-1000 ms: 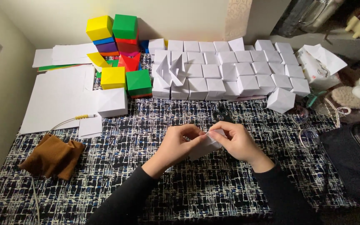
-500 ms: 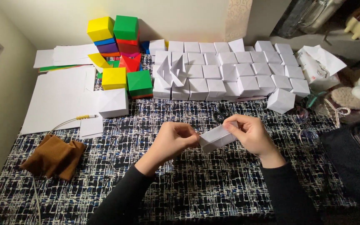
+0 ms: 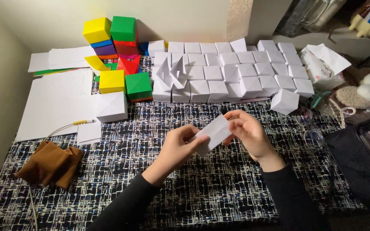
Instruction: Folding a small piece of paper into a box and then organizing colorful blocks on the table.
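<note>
A crumpled white paper package (image 3: 322, 62) with faint printing lies at the table's far right, just beside the white cubes (image 3: 232, 70). No screens or signs show.

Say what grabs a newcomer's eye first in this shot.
The mass of white paper cubes stacked in rows along the back of the patterned table, then the bright coloured cubes piled at its left end. In front, the left hand and right hand hold a folded white paper piece between them.
</note>
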